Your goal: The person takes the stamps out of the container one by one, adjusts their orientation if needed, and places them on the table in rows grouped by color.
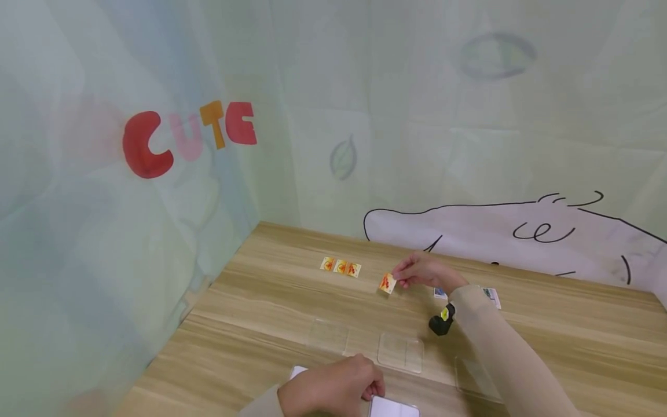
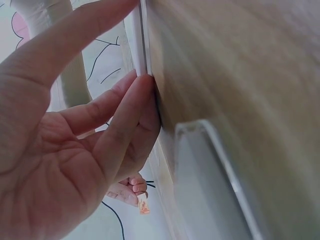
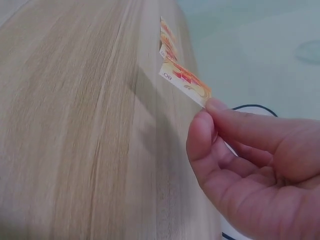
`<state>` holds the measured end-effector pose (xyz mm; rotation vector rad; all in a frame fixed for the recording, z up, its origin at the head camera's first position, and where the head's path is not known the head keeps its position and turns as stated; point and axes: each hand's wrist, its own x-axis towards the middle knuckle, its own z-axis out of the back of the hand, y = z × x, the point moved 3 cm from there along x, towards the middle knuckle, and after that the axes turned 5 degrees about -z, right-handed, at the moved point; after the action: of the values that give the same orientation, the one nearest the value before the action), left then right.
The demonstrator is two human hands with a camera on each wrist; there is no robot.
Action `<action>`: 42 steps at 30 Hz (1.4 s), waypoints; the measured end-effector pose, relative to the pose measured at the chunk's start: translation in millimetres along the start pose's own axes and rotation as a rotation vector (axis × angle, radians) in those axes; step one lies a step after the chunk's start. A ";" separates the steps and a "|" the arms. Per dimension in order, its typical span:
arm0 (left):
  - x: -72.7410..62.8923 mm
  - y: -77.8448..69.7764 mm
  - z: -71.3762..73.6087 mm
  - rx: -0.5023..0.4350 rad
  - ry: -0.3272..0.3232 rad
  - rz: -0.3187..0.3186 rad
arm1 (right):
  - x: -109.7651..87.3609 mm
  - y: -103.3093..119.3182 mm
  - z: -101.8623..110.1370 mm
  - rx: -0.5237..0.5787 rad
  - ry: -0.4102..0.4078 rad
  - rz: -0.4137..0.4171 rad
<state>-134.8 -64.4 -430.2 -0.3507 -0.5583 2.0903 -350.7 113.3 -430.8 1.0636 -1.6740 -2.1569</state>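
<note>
Fingers (image 3: 200, 134) on small orange-and-white card (image 3: 185, 82)

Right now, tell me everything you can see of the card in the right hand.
The card is a small, thin rectangle, apparently paper or cardstock, with orange and red artwork on a pale ground and small printed characters near one corner. The right hand pinches it at one end between thumb and fingers. It is held tilted above the wooden table, right of three similar cards in the head view. Its back is hidden.
</note>
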 end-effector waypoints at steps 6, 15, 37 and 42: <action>-0.5 0.2 -0.7 -0.011 0.006 0.014 | 4.3 -1.1 0.4 -0.010 0.017 0.016; -0.9 -0.8 -2.0 0.017 0.007 0.007 | 15.1 -1.7 -3.8 -0.022 0.008 0.008; 2.5 1.2 -1.2 -0.011 0.024 0.019 | 27.6 2.0 -1.6 -0.050 -0.088 -0.035; 2.5 2.2 -1.2 -0.029 0.033 0.019 | 32.6 4.3 -3.1 -0.055 -0.072 -0.013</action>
<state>-137.2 -63.0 -432.5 -0.4079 -0.5681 2.0931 -373.2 91.1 -440.5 0.9962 -1.6317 -2.2606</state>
